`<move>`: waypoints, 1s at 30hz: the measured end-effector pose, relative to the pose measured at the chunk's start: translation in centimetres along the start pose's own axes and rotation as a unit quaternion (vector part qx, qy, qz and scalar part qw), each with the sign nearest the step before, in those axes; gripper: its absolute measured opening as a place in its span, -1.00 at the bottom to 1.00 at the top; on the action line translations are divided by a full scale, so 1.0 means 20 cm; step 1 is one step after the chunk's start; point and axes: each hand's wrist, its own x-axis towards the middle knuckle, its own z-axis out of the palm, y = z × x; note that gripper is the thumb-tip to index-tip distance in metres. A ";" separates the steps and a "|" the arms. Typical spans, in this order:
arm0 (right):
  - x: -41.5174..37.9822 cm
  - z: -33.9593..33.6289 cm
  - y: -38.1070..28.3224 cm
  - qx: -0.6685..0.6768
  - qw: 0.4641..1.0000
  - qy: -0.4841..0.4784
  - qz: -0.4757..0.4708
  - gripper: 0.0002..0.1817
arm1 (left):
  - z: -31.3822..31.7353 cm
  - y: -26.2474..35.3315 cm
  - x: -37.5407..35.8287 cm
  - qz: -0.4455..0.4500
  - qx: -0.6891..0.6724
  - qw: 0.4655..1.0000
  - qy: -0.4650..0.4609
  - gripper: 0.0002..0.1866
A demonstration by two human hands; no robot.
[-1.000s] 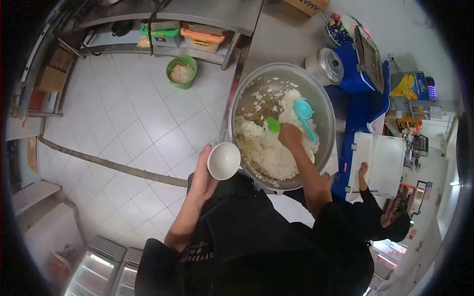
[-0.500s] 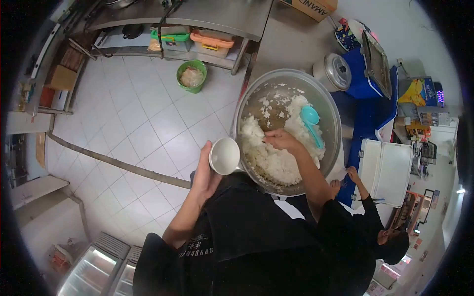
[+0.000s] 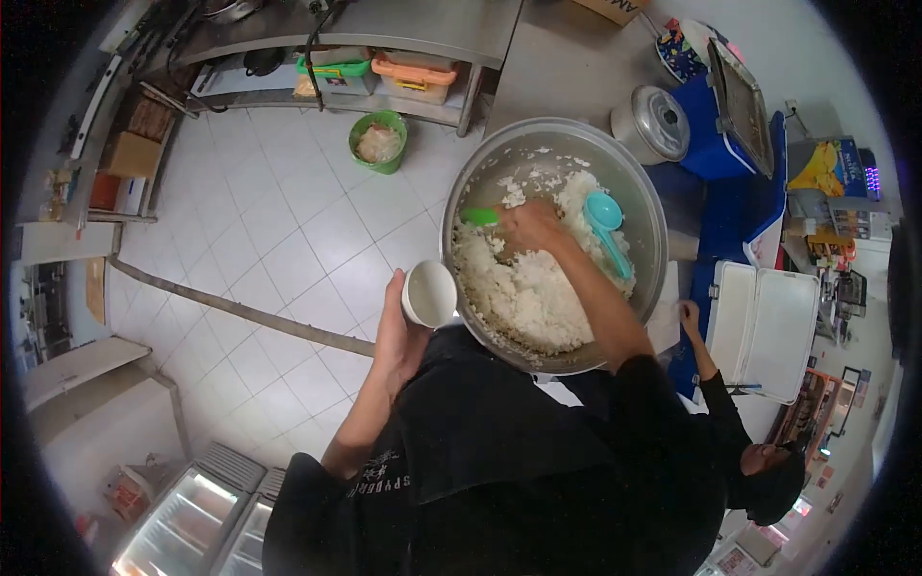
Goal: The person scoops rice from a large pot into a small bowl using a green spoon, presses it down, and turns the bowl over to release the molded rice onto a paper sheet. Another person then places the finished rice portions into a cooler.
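Observation:
My left hand point(image 3: 397, 331) is wrapped round a small white bowl point(image 3: 430, 294), tilted so its hollow faces up; it looks bare inside. Just right of it stands a large metal pot point(image 3: 649, 288) holding cooked white rice point(image 3: 538, 302). My right hand point(image 3: 533, 228) reaches into the pot, closed on a green rice paddle point(image 3: 479, 217) whose blade points to the left wall. Part of the handle is hidden by my fingers. A turquoise ladle point(image 3: 605, 213) lies on the rice at the pot's right side, apart from my right hand.
A lidded metal container point(image 3: 653, 125) and an open blue cooler point(image 3: 701, 134) stand beyond the pot. A green bin point(image 3: 377, 142) sits on the tiled floor. At right, a co-worker point(image 3: 759, 461) reaches toward an open white cooler point(image 3: 773, 326).
My right hand has moved up and left within the pot, and the green paddle's blade now shows above the rice. The left hand keeps the bowl in nearly the same place.

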 end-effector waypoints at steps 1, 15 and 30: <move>0.02 0.07 0.01 0.005 0.998 -0.048 -0.042 -0.62 | 0.01 0.00 -0.01 0.001 0.000 1.000 0.003 -0.40; -0.26 0.19 0.02 0.325 0.906 -0.264 -0.060 -0.79 | 0.00 0.04 0.00 0.032 -0.037 0.998 -0.033 -0.41; -0.67 -0.18 -0.47 0.052 0.941 0.169 0.290 -0.61 | 0.58 -0.43 0.72 -0.006 0.077 0.993 -0.091 -0.54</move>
